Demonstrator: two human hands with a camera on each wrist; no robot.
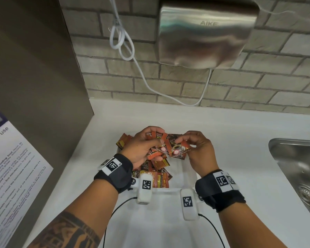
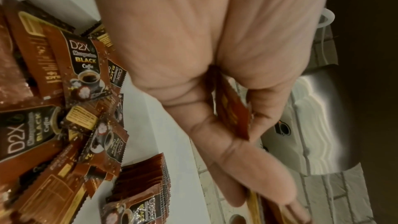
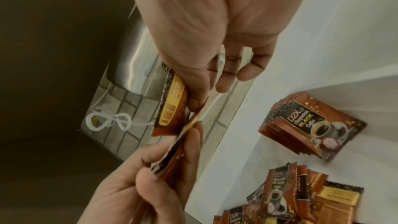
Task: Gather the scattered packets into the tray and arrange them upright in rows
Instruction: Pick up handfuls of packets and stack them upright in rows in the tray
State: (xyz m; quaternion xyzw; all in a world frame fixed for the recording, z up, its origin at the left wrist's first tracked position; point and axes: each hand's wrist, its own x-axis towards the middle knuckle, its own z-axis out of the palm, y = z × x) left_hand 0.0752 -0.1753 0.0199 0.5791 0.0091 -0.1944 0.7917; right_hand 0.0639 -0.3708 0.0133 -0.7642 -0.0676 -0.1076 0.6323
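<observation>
Orange-brown and black D2X coffee packets lie in a white tray point(image 1: 170, 189) on the counter. A loose heap of packets point(image 1: 156, 173) fills its near left part, and a neat stack point(image 1: 123, 141) leans at the far left. Above the tray my left hand point(image 1: 156, 144) grips a small bundle of packets point(image 1: 156, 153) between thumb and fingers. My right hand point(image 1: 183, 140) pinches one packet point(image 1: 177, 148) by its top edge, right against that bundle. The right wrist view shows the pinched packet point(image 3: 172, 108), the left hand's bundle point(image 3: 172, 159) and the stack point(image 3: 312, 125). The left wrist view shows the heap point(image 2: 81, 67).
A steel sink point(image 1: 297, 169) is set into the counter at the right. A steel hand dryer point(image 1: 206, 33) hangs on the brick wall, with its white cable point(image 1: 147, 83) looping down to the counter's back. A brown panel with a printed notice point(image 1: 12, 167) stands at the left.
</observation>
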